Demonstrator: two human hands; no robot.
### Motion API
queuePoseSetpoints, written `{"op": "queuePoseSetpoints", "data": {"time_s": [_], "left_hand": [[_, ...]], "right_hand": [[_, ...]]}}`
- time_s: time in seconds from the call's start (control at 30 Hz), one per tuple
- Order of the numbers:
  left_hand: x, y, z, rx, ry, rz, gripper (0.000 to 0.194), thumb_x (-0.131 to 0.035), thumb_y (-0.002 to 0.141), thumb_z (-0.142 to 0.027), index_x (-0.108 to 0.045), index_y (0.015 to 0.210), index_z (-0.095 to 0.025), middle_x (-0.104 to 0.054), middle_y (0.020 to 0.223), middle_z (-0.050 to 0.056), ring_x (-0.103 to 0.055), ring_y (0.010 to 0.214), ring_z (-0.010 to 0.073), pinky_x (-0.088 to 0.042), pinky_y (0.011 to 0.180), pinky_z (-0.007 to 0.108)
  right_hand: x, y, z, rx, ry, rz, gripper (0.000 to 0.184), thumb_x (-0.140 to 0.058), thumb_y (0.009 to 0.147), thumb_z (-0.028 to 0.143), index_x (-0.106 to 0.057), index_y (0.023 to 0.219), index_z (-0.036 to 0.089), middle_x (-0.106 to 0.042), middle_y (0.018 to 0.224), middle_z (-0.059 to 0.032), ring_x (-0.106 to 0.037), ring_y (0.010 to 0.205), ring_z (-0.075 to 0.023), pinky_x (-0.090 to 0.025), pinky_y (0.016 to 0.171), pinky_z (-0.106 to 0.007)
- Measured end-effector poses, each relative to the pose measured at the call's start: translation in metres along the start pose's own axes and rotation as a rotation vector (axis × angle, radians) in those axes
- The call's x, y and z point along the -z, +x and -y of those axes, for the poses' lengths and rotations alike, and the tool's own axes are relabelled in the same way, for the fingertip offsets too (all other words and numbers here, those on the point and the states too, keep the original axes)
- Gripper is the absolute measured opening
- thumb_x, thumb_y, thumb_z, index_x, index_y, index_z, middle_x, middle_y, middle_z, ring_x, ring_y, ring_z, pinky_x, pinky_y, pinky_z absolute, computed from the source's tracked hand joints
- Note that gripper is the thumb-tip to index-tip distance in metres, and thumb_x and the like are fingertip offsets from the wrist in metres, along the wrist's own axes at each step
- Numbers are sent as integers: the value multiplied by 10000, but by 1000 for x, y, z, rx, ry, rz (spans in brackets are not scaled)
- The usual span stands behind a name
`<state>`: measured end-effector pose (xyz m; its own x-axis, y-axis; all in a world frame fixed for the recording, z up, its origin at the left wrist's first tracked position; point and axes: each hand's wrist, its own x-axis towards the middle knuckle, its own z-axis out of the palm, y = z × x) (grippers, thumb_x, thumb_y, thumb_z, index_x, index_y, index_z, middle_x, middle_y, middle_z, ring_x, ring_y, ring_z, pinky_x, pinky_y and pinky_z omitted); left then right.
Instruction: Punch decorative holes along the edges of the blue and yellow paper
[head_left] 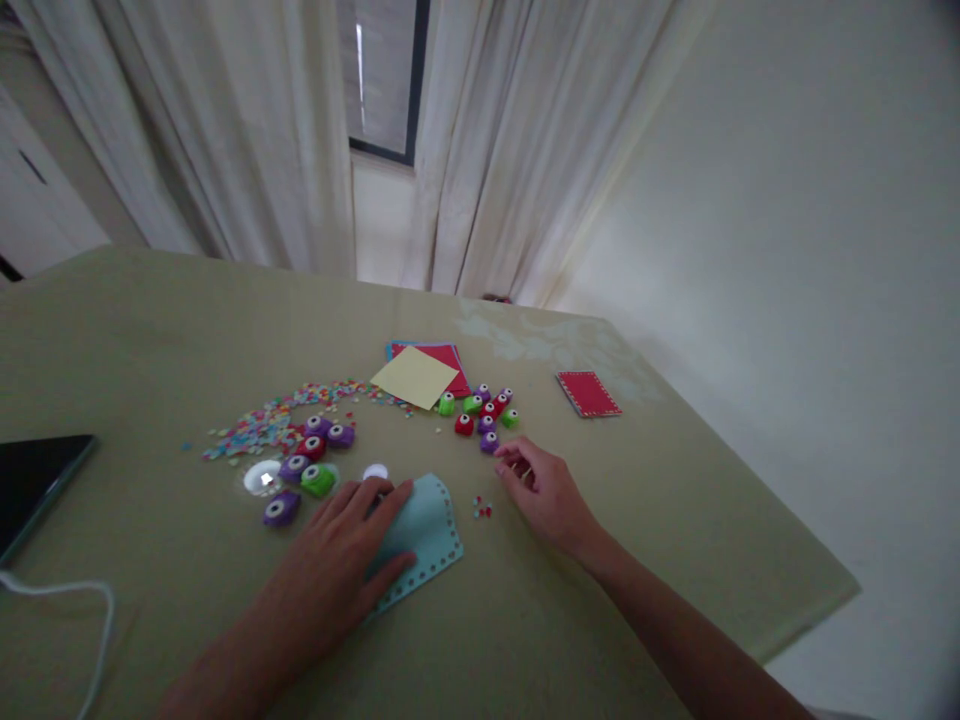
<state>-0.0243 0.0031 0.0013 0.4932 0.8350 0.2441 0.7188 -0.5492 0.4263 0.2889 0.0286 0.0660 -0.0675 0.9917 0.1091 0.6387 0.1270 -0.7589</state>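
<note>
Head view: left grip [345, 545] rests on blue sheet [427, 530].

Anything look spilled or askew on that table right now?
Loose confetti lies strewn on the table, uncontained, and a few bits sit apart by the right hand, so it looks spilled, though maybe deliberately. The yellow sheet lies askew over the red sheet.

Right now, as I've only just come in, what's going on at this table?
A person's left hand lies over a light blue card on the table. The right hand has its fingertips close by a purple piece; whether they touch isn't clear. A few tiny bits lie between the hands. Beyond them, a yellow sheet overlaps red paper.
</note>
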Motion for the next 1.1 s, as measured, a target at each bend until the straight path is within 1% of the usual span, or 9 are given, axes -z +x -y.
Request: {"op": "queuePoseSetpoints", "data": {"time_s": [0.17,0.27,0.37,0.47,0.63,0.73,0.9,1.0,1.1], "left_hand": [[29,3,5,139,-308,89,476,-644,1033,-562,-674,1444,-325,-709,1414,81,-697,1266,331,-578,1093,466],[53,4,3,169,-552,214,565,-722,966,-640,-668,1440,-338,-728,1406,48,-717,1255,321,-618,1041,396],[66,2,4,127,-718,376,617,-771,948,-597,-620,1502,-371,-722,1428,21,-723,1255,298,-624,1035,365],[57,-1,7,123,-678,393,655,-797,939,-567,-587,1540,-412,-682,1498,13,-700,1303,299,-598,1088,396],[13,-1,1,87,-298,83,600,-745,965,-439,-601,1546,-388,-630,1563,57,-608,1413,364,-484,1210,560],[-2,0,-10,-21,-142,64,616,-744,962,-344,-591,1556,-393,-636,1561,54,-600,1408,362,-438,1228,598],[6,-1,-34,-102,-176,236,645,-820,907,-396,-612,1518,-413,-594,1601,42,-547,1445,365,-434,1214,599],[16,-1,-51,-153,-243,367,606,-850,871,-393,-664,1448,-381,-610,1573,50,-544,1434,366,-423,1221,584],[26,3,-62,-186,-277,452,557,-837,882,-397,-682,1415,-347,-621,1553,59,-556,1413,361,-393,1241,584]], "right_hand": [[-26,-30,14,-66,351,-69,255,-648,1035,464,-725,1045,221,-756,906,-56,-721,826,-221,-582,770,-341],[-50,-45,27,-198,718,77,366,-593,1067,562,-728,1096,223,-787,1019,-83,-772,952,-251,-622,896,-403],[-64,-48,33,-223,723,215,365,-629,1057,542,-752,1246,256,-787,1259,-94,-738,1210,-287,-563,1083,-456],[-59,-37,23,-207,541,40,376,-632,1042,552,-758,1241,258,-784,1299,-91,-710,1256,-299,-525,1118,-458],[-28,-19,-14,-170,323,-296,449,-568,1030,622,-754,1038,214,-800,1070,-111,-733,1065,-308,-570,987,-439],[-23,-25,-28,-232,238,-411,491,-577,1004,638,-745,1160,203,-789,1192,-143,-723,1133,-333,-546,1064,-493],[-48,-41,-11,-224,245,-235,544,-543,1049,600,-692,1430,241,-651,1570,-120,-545,1506,-316,-357,1305,-510],[-66,-44,10,-179,309,-114,508,-492,1091,579,-694,1418,248,-691,1510,-102,-591,1454,-289,-407,1273,-470],[-73,-41,18,-210,370,-181,510,-450,1104,602,-696,1370,243,-729,1402,-105,-642,1354,-288,-472,1205,-460]]}}
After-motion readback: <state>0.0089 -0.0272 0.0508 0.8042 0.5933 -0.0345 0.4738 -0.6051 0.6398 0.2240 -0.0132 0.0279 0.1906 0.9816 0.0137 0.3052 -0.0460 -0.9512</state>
